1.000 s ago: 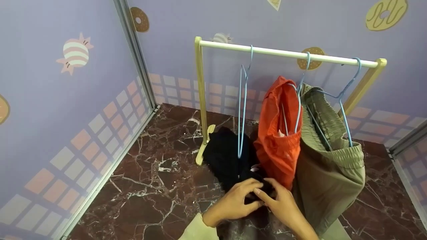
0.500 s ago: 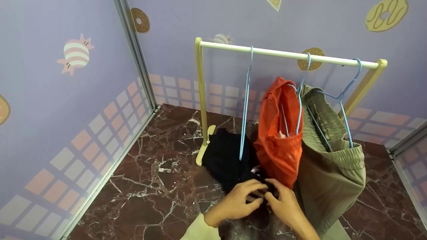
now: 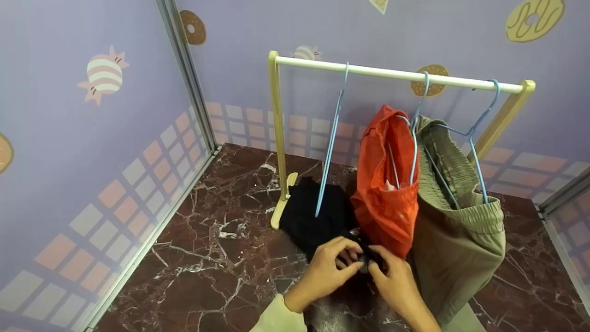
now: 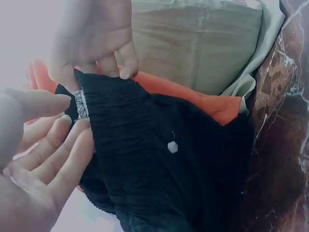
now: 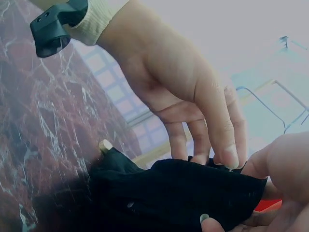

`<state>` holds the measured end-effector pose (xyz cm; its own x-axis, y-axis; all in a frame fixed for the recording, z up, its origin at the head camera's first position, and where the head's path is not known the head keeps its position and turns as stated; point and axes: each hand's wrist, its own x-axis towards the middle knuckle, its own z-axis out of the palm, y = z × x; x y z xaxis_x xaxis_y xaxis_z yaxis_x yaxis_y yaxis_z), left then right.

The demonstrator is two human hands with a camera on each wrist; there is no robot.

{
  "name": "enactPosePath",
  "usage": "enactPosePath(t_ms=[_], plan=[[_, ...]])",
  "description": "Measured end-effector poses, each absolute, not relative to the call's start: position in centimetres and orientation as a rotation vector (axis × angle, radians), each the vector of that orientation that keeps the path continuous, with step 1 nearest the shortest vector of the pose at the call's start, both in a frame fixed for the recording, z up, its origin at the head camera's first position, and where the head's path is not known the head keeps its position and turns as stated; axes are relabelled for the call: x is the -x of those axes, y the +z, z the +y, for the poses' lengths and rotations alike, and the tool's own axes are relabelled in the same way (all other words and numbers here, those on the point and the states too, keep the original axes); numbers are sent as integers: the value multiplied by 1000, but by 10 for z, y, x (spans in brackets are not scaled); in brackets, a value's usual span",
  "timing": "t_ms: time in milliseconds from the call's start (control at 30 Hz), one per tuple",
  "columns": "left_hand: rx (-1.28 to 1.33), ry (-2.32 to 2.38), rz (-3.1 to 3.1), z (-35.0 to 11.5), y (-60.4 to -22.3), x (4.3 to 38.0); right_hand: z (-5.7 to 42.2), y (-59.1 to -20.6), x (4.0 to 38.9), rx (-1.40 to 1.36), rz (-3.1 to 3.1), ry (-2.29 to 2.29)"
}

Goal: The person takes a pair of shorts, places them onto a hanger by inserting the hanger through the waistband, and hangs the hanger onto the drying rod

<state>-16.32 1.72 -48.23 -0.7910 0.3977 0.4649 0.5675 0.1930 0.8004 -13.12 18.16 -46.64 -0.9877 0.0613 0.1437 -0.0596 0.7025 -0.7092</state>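
Note:
Black elastic-waisted pants [image 3: 302, 216] lie bunched on the marble floor below the rack, their waistband raised toward me. My left hand [image 3: 325, 267] holds the waistband's edge between thumb and fingers; a pale patterned strip [image 4: 81, 104] shows inside the band there. Facing it, my right hand [image 3: 396, 281] pinches the same waistband, its thumb toward the left hand. In the right wrist view the black cloth [image 5: 169, 193] spans between both hands. A bare blue hanger [image 3: 329, 152] hangs from the rack above the pants.
A white rail [image 3: 387, 72] on wooden posts carries the hangers. Orange pants [image 3: 387, 207] and olive pants [image 3: 461, 249] hang on blue hangers close by my right hand. A purple wall [image 3: 239, 60] stands behind, another at left. Dark red marble floor [image 3: 207, 263] extends leftward.
The bare hanger has swung, its lower end now farther left. My left fingers and the right thumb have shifted slightly along the waistband. The orange and olive pants hang as before.

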Motion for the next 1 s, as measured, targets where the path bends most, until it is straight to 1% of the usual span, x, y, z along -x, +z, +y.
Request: enactPosePath(t_ms=[333,533,1000], plan=[[889,-1372,-2327,12,-499,177,186,-463,128,-1,-2778,1081],[856,-1229,-2304,12,-500,181,183,-459,122,-48,-2758,1019],[690,-976,-2315,11,-502,184,182,-449,110,-85,-2659,1102]])
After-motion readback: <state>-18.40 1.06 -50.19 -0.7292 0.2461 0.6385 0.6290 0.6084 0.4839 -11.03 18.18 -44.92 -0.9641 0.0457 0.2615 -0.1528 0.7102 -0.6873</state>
